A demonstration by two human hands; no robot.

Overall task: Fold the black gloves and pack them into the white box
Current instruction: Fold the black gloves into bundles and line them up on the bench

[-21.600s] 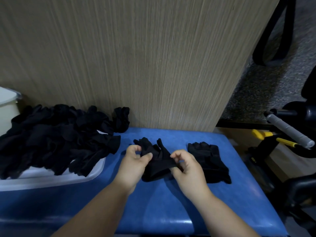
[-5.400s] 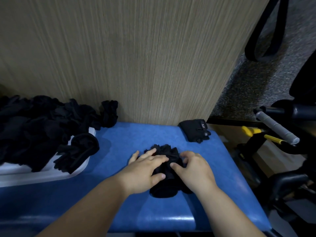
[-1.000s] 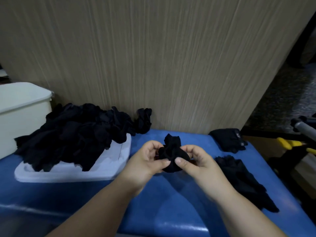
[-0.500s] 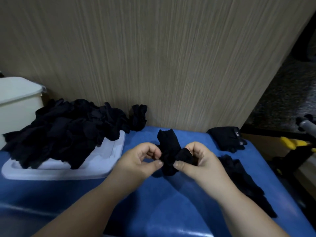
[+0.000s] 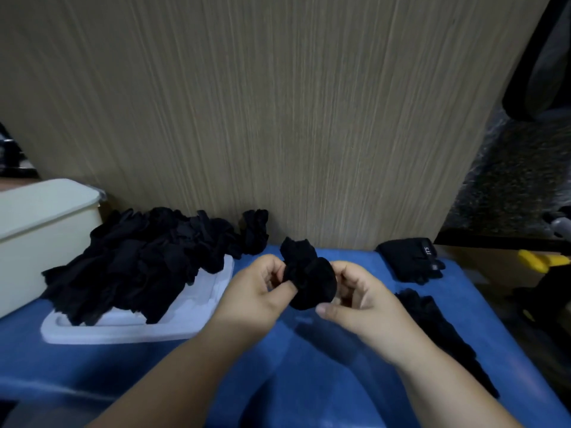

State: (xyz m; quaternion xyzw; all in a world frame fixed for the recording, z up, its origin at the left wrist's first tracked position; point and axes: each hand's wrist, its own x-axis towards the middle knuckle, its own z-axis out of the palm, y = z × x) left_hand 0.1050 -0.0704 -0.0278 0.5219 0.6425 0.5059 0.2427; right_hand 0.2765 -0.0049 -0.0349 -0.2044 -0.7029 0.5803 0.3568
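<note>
Black gloves [image 5: 139, 267] are lying heaped at 9 o'clock on the blue table [image 5: 309, 381], which is butting against a wood-grain panel [image 5: 278, 118] at 12 o'clock. The white box [image 5: 40, 230] is standing at the far 9 o'clock edge, just beside the heap, and is showing more of itself than half a second ago, the view having swung that way. The heap is spilling over a white tray [image 5: 197, 316]. A loose glove [image 5: 438, 332] is lying flat at 4 o'clock, as it was a second ago.

The left hand [image 5: 256, 298] and the right hand [image 5: 361, 304] are meeting above the table's middle, each curling its fingers round a rolled glove bundle [image 5: 309, 282] and holding it clear of the table. Half a second ago the bundle was looking longer and looser between the thumbs. Now it is looking rounder and tighter, with a tuft sticking up at its 11 o'clock side. The right thumb is stretching out below the bundle. A folded glove [image 5: 411, 261] with a small label is resting at 2 o'clock near the panel, unmoved.
</note>
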